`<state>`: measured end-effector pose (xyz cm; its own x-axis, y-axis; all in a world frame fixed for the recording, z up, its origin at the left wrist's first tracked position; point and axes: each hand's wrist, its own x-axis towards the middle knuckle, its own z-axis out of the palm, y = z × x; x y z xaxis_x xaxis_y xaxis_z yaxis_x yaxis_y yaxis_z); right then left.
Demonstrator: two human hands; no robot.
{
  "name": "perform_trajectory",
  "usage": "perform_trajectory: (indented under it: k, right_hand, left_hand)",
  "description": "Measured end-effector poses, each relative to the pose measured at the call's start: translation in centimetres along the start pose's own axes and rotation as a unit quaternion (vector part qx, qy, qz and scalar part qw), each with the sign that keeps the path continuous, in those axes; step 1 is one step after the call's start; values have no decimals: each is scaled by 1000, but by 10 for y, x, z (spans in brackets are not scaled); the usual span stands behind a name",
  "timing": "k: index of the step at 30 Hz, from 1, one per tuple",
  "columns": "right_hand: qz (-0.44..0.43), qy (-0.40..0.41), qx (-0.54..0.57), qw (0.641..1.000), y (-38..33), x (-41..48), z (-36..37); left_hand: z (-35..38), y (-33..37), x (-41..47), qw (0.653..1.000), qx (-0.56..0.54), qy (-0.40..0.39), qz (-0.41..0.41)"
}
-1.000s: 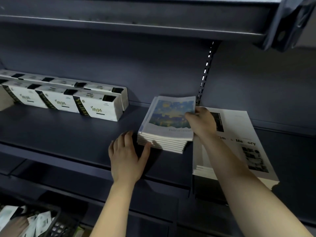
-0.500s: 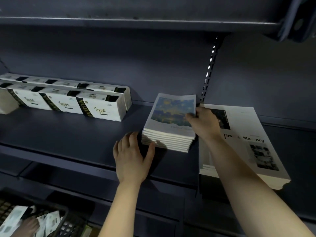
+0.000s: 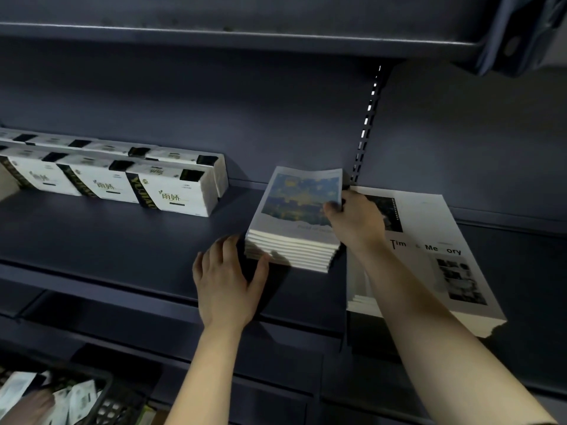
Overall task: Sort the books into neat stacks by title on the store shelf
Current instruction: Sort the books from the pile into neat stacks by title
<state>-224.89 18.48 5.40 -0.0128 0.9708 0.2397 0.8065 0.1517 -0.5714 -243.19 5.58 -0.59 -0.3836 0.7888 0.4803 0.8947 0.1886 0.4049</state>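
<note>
A: Which step?
B: Squaring the stack of thin blue-and-yellow-covered books (image 3: 294,231) on the dark metal shelf (image 3: 122,240). Left hand (image 3: 227,283) flat, fingers straight against its corner; right hand (image 3: 356,222) pinches the top cover's edge.
A: Next?
B: Probably lay that 1 cover flush.

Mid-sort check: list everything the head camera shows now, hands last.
Shelf: one, dark grey-blue, mid-frame.
Painted-cover book stack: one, blue-yellow cover, shelf centre.
White-cover book stack: one, white, black print, right of it.
White packs: two rows, white with dark bands, shelf left.
Slotted upright: one, dark, back wall.
Basket: one, black, bottom left, holding white packets.
Left hand: flat on shelf, thumb against painted stack's front corner.
Right hand: grips that stack's right edge.
</note>
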Motion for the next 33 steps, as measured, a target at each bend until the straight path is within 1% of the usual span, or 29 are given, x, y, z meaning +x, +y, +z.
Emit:
perform_trajectory:
  k: [7,10,13,16,19,22,25,27,30,33]
  right_hand:
    - [6,-3,-4,1000,-5,-4,-2]
    - [14,-20,-48,999,-9,-7,-7]
    - [9,-40,-90,995,-9,-9,-14]
    - [-17,-23,-51,998,0,-13,-27]
    - [-37,-2,-11,999,17,-22,-45]
    - [-38,14,23,999,37,-29,-67]
    - [-19,12,28,999,62,-38,-95]
    - [-14,31,25,999,80,-44,-114]
    - [-9,66,34,997,113,-54,-150]
    - [-23,97,25,995,148,-63,-189]
  left_hand:
    - [-1,-1,-1,1000,-11,-1,-4]
    - [-4,0,-2,1000,-28,2,-6]
    - [-9,2,-4,997,-75,10,5]
    - [-15,2,-5,990,-141,8,19]
    - [-20,7,-8,987,-160,-1,18]
    - [-25,26,-14,991,-131,-3,34]
    - [-27,56,-19,993,-95,-13,73]
    - [-27,77,-23,992,-86,-23,90]
    - [-23,122,-31,990,-74,-39,111]
    - [-15,173,-43,983,-78,-68,151]
